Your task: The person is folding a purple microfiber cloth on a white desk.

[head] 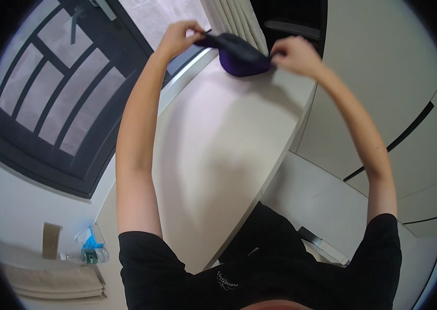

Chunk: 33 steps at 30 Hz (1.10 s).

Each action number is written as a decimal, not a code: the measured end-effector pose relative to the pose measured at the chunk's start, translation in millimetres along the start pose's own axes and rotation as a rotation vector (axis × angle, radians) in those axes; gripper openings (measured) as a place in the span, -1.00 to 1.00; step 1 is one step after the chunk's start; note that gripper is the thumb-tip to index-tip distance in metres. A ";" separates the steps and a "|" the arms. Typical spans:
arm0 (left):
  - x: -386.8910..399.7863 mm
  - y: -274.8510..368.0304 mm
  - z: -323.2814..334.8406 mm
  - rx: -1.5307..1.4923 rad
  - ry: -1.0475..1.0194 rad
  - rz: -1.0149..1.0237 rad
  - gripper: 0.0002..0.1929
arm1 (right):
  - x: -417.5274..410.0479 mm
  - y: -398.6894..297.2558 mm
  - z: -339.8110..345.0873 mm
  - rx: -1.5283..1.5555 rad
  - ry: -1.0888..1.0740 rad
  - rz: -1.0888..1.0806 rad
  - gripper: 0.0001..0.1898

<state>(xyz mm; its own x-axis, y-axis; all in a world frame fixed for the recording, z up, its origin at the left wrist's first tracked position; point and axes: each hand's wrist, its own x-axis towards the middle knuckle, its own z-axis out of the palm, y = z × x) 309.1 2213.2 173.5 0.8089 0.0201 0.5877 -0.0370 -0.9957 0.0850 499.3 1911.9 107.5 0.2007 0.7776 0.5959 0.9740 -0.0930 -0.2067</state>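
A dark item of soft cloth (243,54), black on its upper side and deep purple below, is stretched between my two hands above the far end of the white tabletop. It is somewhat blurred, and I cannot tell exactly what it is. My left hand (185,37) pinches its left end between thumb and fingers, with a thin dark tip sticking out past them. At the right end my right hand (296,56), also blurred, grips the cloth near the table's right edge. The purple part hangs down close to the tabletop (218,155).
A dark-framed window (63,75) stands at the left, beside a pleated beige curtain (238,23). Pale cabinets (365,85) with dark handles are on the right. At lower left lie a clear plastic bottle (90,256) and a blue tissue pack (93,237).
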 end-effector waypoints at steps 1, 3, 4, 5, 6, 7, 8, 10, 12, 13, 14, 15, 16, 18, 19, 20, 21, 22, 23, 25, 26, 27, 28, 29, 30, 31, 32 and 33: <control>-18.9 -9.2 11.1 -0.054 -0.081 -0.068 -0.87 | -11.3 -9.3 25.3 0.096 -0.145 -0.005 -0.69; -62.5 -18.5 20.1 -0.042 -0.329 -0.105 -0.89 | -30.5 -40.1 67.6 0.192 -0.358 -0.069 -0.75; -88.9 -19.6 18.7 -0.022 -0.401 -0.077 -0.89 | -37.2 -59.8 85.1 0.243 -0.426 -0.103 -0.76; -114.8 -17.9 14.0 -0.057 -0.494 -0.100 -0.87 | -42.6 -80.4 99.7 0.295 -0.493 -0.137 -0.78; -144.2 -10.8 4.4 -0.022 -0.565 -0.148 -0.86 | -44.3 -104.3 109.6 0.321 -0.561 -0.191 -0.79; -173.8 -3.0 -7.8 0.013 -0.637 -0.198 -0.85 | -44.9 -130.8 115.7 0.348 -0.630 -0.249 -0.80; -202.7 3.1 -24.3 0.012 -0.643 -0.243 -0.85 | -44.7 -159.0 120.8 0.374 -0.710 -0.285 -0.81; -271.0 21.5 -71.7 0.039 -0.675 -0.306 -0.85 | -47.0 -217.3 131.5 0.483 -0.849 -0.396 -0.80; -328.9 59.2 -122.2 0.064 -0.717 -0.462 -0.86 | -59.5 -276.2 148.1 0.611 -0.924 -0.520 -0.79; -355.5 77.9 -148.0 0.089 -0.749 -0.558 -0.86 | -67.9 -309.7 159.9 0.664 -0.953 -0.674 -0.79; -383.1 96.3 -170.5 0.094 -0.780 -0.641 -0.86 | -77.3 -342.3 166.3 0.714 -0.977 -0.827 -0.79; -408.7 120.8 -191.7 0.104 -0.778 -0.708 -0.86 | -88.7 -377.6 168.9 0.751 -1.071 -0.889 -0.78; -424.2 142.9 -208.0 0.130 -0.812 -0.818 -0.85 | -101.4 -410.3 177.2 0.727 -1.177 -0.941 -0.79; -443.9 183.9 -251.0 0.161 -0.862 -1.016 -0.80 | -124.8 -475.8 178.1 0.856 -1.258 -1.068 -0.80; -444.2 200.5 -278.1 0.179 -0.870 -1.090 -0.76 | -126.8 -503.6 158.7 0.865 -1.289 -1.147 -0.81; -437.6 207.2 -303.9 0.172 -0.799 -1.154 -0.75 | -125.6 -521.3 139.7 0.985 -1.398 -1.100 -0.82; -426.5 213.1 -327.5 0.158 -0.729 -1.217 -0.74 | -121.3 -534.9 123.0 1.119 -1.397 -1.088 -0.81; -412.2 226.3 -354.4 0.241 -0.681 -1.151 -0.76 | -112.3 -549.8 107.2 1.285 -1.369 -1.112 -0.77; -390.8 233.1 -376.7 0.313 -0.635 -1.066 -0.77 | -99.4 -557.3 92.8 1.495 -1.311 -1.035 -0.75; -357.1 241.9 -432.1 0.461 -0.515 -0.949 -0.80 | -70.6 -555.9 49.2 1.950 -1.317 -0.657 -0.76; -349.4 227.2 -436.2 0.587 -0.389 -0.704 -0.84 | -55.9 -544.1 53.8 2.185 -1.300 -0.483 -0.84; -292.2 228.1 -396.3 0.759 -0.542 -0.936 -0.79 | -37.2 -516.3 63.1 2.254 -1.187 -0.296 -0.87; -276.9 221.7 -388.5 0.695 -0.468 -0.828 -0.77 | -27.0 -494.0 61.4 2.267 -1.080 -0.213 -0.85; -262.1 205.8 -374.3 0.706 -0.522 -0.808 -0.77 | -18.2 -471.4 72.8 2.242 -1.014 -0.120 -0.86; -247.7 182.6 -358.5 0.716 -0.575 -0.773 -0.78 | -10.7 -448.7 90.5 2.113 -0.944 -0.051 -0.83; -243.9 156.7 -341.2 0.702 -0.647 -0.733 -0.77 | -14.1 -426.3 102.9 2.022 -0.928 0.027 -0.82; -241.1 127.4 -321.6 0.655 -0.719 -0.638 -0.77 | -16.2 -401.1 113.0 1.926 -0.901 0.103 -0.79; -237.4 100.7 -286.0 0.626 -0.724 -0.712 -0.75 | -20.0 -373.3 128.1 1.841 -0.903 0.222 -0.79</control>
<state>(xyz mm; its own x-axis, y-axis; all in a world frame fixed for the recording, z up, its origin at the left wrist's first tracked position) -54.5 2134.1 272.7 0.6821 0.7301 -0.0399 0.6843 -0.6566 -0.3172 118.3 2010.7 73.4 -0.3827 0.9176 0.1073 -0.3950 -0.0575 -0.9169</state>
